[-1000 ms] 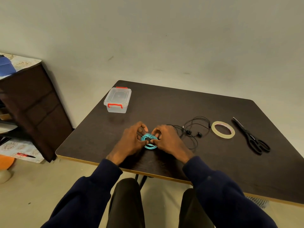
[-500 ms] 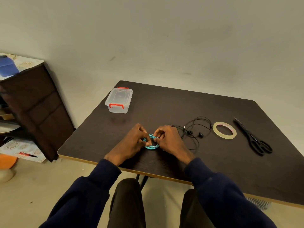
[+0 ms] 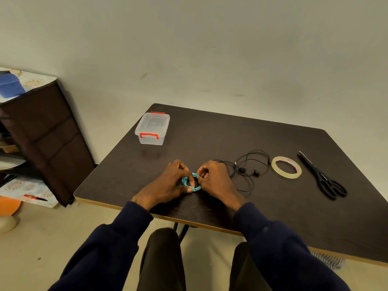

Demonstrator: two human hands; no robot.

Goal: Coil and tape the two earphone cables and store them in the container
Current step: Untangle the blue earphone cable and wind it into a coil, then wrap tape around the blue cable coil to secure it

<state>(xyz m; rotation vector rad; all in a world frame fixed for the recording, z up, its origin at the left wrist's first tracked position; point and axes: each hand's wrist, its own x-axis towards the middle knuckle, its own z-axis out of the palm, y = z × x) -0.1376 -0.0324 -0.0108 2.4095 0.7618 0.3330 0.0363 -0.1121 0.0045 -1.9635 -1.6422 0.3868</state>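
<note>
We look down at a dark table (image 3: 210, 139) from a seated person's view. Near its front edge, both hands meet over a small teal cable (image 3: 185, 182) wound into a ring. The left hand (image 3: 168, 183) pinches the coil's near-left side, fingers closed on it; the right hand (image 3: 214, 181) nips its far-right side between thumb and curled fingers. We judge the first coil is being finished and held in shape. Just right of the hands lies a loose black cable (image 3: 247, 166), then a tape roll (image 3: 286, 166) and scissors (image 3: 323, 175). A lidded clear box (image 3: 152, 128) sits at the far left. Next, we think, one hand must keep the coil pinched while the other reaches for tape.
</note>
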